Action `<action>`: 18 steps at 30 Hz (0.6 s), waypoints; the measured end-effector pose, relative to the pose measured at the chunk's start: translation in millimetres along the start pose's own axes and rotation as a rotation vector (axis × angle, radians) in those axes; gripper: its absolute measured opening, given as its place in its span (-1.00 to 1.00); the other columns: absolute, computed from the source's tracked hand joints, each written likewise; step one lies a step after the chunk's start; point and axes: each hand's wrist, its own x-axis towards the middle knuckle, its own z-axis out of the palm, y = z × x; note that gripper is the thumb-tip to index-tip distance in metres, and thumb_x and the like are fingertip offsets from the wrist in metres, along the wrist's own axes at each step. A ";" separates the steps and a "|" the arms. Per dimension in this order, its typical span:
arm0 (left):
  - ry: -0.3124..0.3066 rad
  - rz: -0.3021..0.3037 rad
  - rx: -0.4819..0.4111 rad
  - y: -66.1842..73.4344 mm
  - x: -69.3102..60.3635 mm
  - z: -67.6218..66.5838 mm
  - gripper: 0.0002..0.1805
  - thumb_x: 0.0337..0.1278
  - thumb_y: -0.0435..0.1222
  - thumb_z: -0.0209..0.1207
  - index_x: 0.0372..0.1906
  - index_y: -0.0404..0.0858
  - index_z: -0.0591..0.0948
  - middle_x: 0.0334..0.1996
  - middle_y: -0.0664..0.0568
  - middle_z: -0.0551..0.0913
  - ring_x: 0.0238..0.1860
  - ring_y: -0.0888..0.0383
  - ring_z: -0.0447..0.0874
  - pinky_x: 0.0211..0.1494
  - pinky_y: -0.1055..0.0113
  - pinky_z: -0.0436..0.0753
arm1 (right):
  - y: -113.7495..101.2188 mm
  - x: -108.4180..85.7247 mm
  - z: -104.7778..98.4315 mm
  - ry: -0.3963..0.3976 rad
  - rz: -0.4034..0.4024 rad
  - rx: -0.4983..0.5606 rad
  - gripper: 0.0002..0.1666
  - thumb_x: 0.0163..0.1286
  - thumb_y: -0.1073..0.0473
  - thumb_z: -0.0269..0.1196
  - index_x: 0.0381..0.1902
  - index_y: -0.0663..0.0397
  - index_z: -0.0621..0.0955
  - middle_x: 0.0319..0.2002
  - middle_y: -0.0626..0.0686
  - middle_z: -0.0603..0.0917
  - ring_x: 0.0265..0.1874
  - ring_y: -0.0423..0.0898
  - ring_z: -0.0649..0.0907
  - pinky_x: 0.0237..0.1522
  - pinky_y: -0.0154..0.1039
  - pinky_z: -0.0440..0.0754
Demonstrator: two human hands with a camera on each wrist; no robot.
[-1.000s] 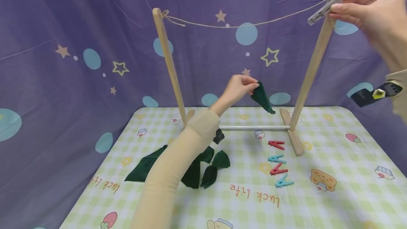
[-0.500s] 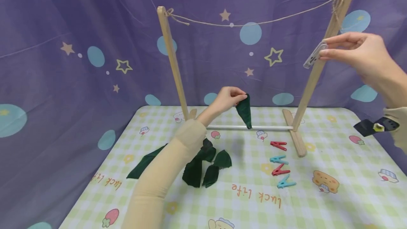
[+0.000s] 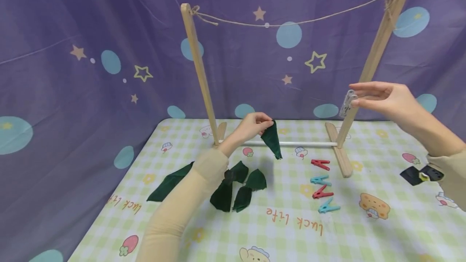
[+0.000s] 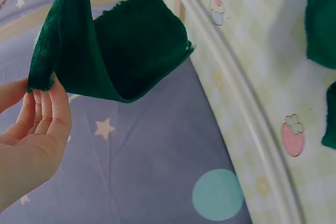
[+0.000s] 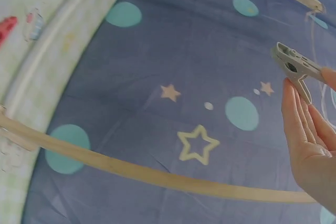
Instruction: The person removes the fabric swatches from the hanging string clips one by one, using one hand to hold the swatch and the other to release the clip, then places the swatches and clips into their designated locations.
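Note:
Between its thumb and fingers my left hand (image 3: 253, 126) pinches the top corner of a dark green cloth piece (image 3: 271, 140), which hangs down near the white crossbar. In the left wrist view that cloth (image 4: 131, 51) is bent, with frayed edges. My right hand (image 3: 386, 98) holds a grey clothespin (image 3: 347, 104) by its handles, in front of the right wooden post. The right wrist view shows the clothespin (image 5: 294, 64) between thumb and fingers. High above both hands a thin string (image 3: 291, 24) sags between the two posts, with nothing clipped on it.
Several green cloth pieces (image 3: 222, 195) lie on the checkered table (image 3: 291, 246) at the left, one partly behind the left sleeve. Red clothespins (image 3: 322, 192) and blue clothespins (image 3: 329, 206) form a column right of centre. The wooden posts (image 3: 376, 51) stand on feet joined by a white rod (image 3: 306, 144).
My right hand has come down from the string's right end, still holding the grey clothespin. The left hand has lowered and shifted left with the green cloth.

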 end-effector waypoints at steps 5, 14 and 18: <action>0.022 -0.008 -0.055 -15.5 -3.2 7.6 -0.78 0.16 -0.28 0.08 -0.18 -0.35 0.55 -0.46 0.04 0.52 -0.55 0.24 0.38 -0.44 0.46 0.48 | 15.7 -6.9 16.9 -0.031 0.000 0.004 -0.53 0.19 0.15 0.22 0.09 0.00 0.48 -0.20 -0.46 0.55 -0.25 -0.47 0.55 -0.31 -0.59 0.46; 0.012 -0.057 -0.121 -37.1 -11.4 23.6 -0.78 0.17 -0.31 0.05 -0.19 -0.39 0.55 -0.51 0.10 0.49 -0.56 0.26 0.36 -0.46 0.48 0.46 | 38.2 -16.5 39.2 -0.062 0.053 -0.004 -0.51 0.18 0.09 0.23 0.07 0.10 0.49 -0.26 -0.47 0.55 -0.27 -0.46 0.57 -0.29 -0.56 0.45; 0.008 -0.069 -0.132 -43.0 -14.5 27.8 -0.78 0.17 -0.31 0.05 -0.18 -0.39 0.55 -0.50 0.08 0.50 -0.54 0.26 0.37 -0.47 0.47 0.46 | 47.3 -21.2 43.7 -0.091 0.026 0.033 -0.55 0.20 0.13 0.21 0.06 0.12 0.50 -0.26 -0.43 0.58 -0.27 -0.43 0.58 -0.27 -0.55 0.47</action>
